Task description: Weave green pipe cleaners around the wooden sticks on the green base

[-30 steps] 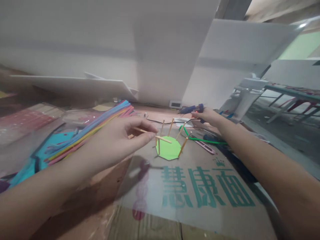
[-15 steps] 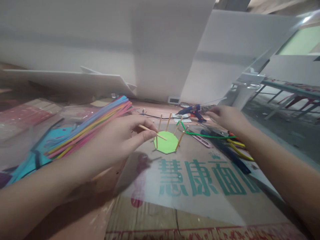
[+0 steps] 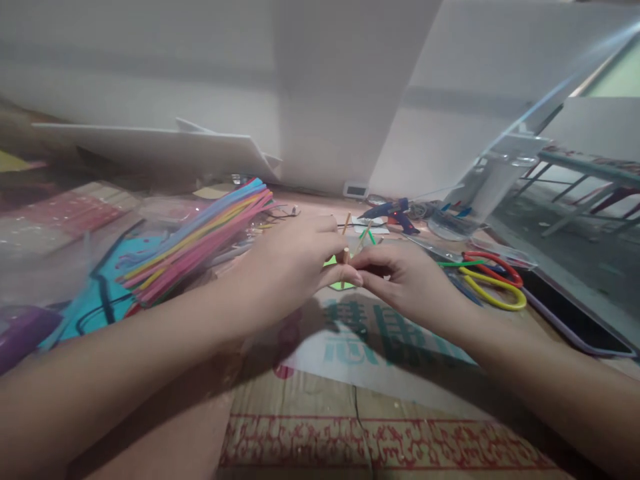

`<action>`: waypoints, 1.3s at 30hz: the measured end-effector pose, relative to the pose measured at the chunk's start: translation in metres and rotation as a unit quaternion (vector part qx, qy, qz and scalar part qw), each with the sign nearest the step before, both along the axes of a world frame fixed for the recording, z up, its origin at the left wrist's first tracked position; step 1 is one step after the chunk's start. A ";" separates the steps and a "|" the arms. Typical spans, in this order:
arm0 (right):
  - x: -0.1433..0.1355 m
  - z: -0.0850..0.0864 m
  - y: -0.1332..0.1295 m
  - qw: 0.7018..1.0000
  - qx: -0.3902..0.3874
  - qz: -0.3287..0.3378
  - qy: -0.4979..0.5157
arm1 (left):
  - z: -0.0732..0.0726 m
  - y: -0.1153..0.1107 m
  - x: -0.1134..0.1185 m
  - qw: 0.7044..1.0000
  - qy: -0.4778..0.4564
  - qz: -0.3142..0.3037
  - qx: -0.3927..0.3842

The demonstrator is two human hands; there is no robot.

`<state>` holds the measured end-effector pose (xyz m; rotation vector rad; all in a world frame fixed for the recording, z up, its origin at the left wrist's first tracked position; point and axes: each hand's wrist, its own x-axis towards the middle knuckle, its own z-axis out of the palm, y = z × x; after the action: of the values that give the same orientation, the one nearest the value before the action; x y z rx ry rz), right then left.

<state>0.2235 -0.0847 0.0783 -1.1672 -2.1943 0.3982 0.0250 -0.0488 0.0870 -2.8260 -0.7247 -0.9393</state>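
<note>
My left hand (image 3: 295, 267) is closed in a pinch around a short wooden stick (image 3: 345, 256), which stands nearly upright between its thumb and fingers. My right hand (image 3: 405, 277) meets it from the other side, thumb and fingertips pressed together against the left fingertips; what it grips, if anything, is hidden. Under both hands lies a light green board (image 3: 343, 286), mostly covered. More thin sticks (image 3: 347, 223) rise behind the fingers. A bent green strip (image 3: 369, 237) shows just past the board.
A blue glue gun (image 3: 395, 212) lies behind the hands. Colourful strips (image 3: 200, 240) are bundled at the left. Red and yellow scissor handles (image 3: 495, 283) and a phone (image 3: 575, 313) are at the right. White printed plastic (image 3: 320, 363) lies beneath.
My right hand has come in from the right to meet my left hand over the green board. The stick in my left hand has gone from slanted to nearly upright. The view has shifted slightly.
</note>
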 end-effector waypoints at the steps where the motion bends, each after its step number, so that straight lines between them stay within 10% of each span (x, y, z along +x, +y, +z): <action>1: -0.001 -0.005 0.000 1.000 0.000 -0.006 0.008 | 0.000 0.000 -0.002 1.000 0.001 0.009 -0.002; 9: -0.001 -0.048 0.001 0.992 -0.037 -0.107 0.046 | -0.029 0.026 -0.035 0.978 -0.058 0.142 -0.143; 16: 0.001 -0.052 0.004 0.993 0.012 -0.116 0.031 | -0.075 0.036 -0.032 0.985 0.092 0.018 -0.143; 39: 0.011 -0.053 -0.006 0.994 0.006 -0.105 0.017 | -0.086 0.023 -0.027 0.982 0.106 0.036 -0.152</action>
<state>0.2345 -0.0904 0.0249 -1.3578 -2.0178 0.3124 -0.0016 -0.0261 0.0014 -3.0678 -1.0101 -0.5447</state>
